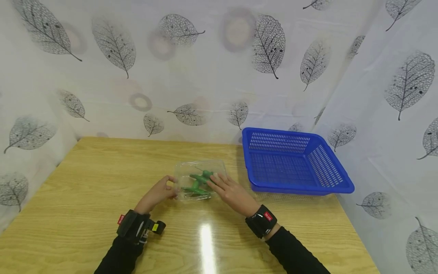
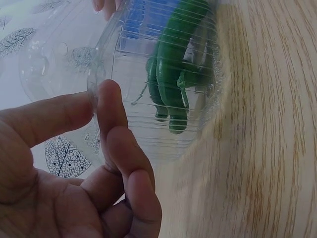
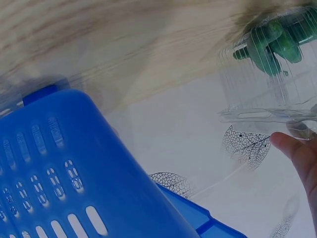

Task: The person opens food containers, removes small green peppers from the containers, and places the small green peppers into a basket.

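Note:
A clear plastic box (image 1: pixel 183 173) sits on the wooden table, with several green peppers (image 2: pixel 171 64) visible through its ribbed wall. My left hand (image 1: pixel 161 195) is at the box's left side; in the left wrist view its thumb (image 2: pixel 59 116) and index finger pinch the rim. Over the right part of the box lies my right hand (image 1: pixel 236 194), fingers stretched out and resting on the top. The right wrist view catches only some fingertips (image 3: pixel 292 148) beside the box's rim (image 3: pixel 267 116). Whether the lid is fully closed, I cannot tell.
To the right of the box, a blue plastic basket (image 1: pixel 251 167) with slotted sides stands near the table's back right. A leaf-patterned white sheet (image 1: pixel 212 83) hangs behind the table (image 1: pixel 102 171) and along its right side.

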A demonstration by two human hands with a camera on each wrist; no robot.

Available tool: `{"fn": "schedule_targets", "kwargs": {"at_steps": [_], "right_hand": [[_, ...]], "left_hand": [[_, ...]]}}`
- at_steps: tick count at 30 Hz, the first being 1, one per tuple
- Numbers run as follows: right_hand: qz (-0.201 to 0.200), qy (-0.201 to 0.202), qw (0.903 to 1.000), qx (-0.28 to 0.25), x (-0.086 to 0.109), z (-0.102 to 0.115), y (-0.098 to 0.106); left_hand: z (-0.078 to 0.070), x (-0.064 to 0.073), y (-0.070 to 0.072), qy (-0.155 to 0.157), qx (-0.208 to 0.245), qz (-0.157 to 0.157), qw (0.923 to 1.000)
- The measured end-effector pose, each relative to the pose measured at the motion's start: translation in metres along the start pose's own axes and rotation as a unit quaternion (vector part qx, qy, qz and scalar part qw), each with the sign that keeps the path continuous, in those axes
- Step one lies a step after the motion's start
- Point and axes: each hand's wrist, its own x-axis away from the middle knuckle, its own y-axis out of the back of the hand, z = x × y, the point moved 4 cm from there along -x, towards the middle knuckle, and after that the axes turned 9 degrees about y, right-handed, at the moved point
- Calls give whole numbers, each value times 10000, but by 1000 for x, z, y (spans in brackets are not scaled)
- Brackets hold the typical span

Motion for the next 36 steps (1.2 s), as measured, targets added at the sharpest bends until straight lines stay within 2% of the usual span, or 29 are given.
{"fn": "schedule_targets", "kwargs": {"at_steps": [10, 13, 18, 23, 27, 30, 33, 36], "right_hand": [[71, -25, 9994, -345, 2, -3, 2], [-125, -118, 9988, -466, 1, -8, 7], [-740, -245, 9956, -526, -1, -18, 17], [-706, -58, 9954, -639, -2, -16, 14], [-728, -228, 9940, -788, 1, -12, 8], [-1068, -543, 9862, -1140, 3, -14, 5], [-1572, -985, 9703, -1555, 4, -19, 4], [-1987, -1346, 9565, -1657, 4, -25, 7]], "left_hand": [[1, -3, -3, 330, -35, -128, 9994], [-1, -2, -1, 375, -88, -148, 9991], [-1, -1, 2, 391, -180, -190, 9989], [0, 0, 1, 320, -222, -206, 9990], [2, -1, -1, 364, -226, -250, 9988], [3, -1, -2, 450, -218, -292, 9983], [3, 0, -2, 444, -185, -264, 9985], [2, 1, -2, 360, -143, -218, 9990]]}}
